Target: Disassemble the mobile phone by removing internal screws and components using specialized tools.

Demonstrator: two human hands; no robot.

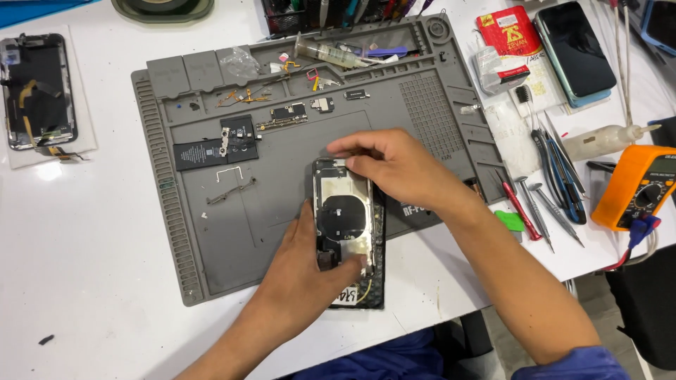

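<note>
We are looking at the opened black phone housing with its silvery inner plates and round dark coil (345, 218), lying at the near edge of the grey rectangular silicone repair mat (282, 162), partly over the mat's front rim. Our left hand (299, 278) is gripping the housing from below, thumb pressing on its lower right corner. Our right hand (398, 169) is curling over the top end, fingers pinching the upper edge. Left of the housing on the mat, a black flat battery (211, 149) is lying, with a thin metal bracket (231, 191) just below it and small circuit boards (290, 112) further up. A clear syringe (331, 53) is resting across the mat's upper trays. Off to the right on the white table (84, 267), we are seeing red-handled screwdrivers (517, 207) and an orange multimeter (637, 186). Far left, another disassembled phone (36, 91) is sitting well apart.
</note>
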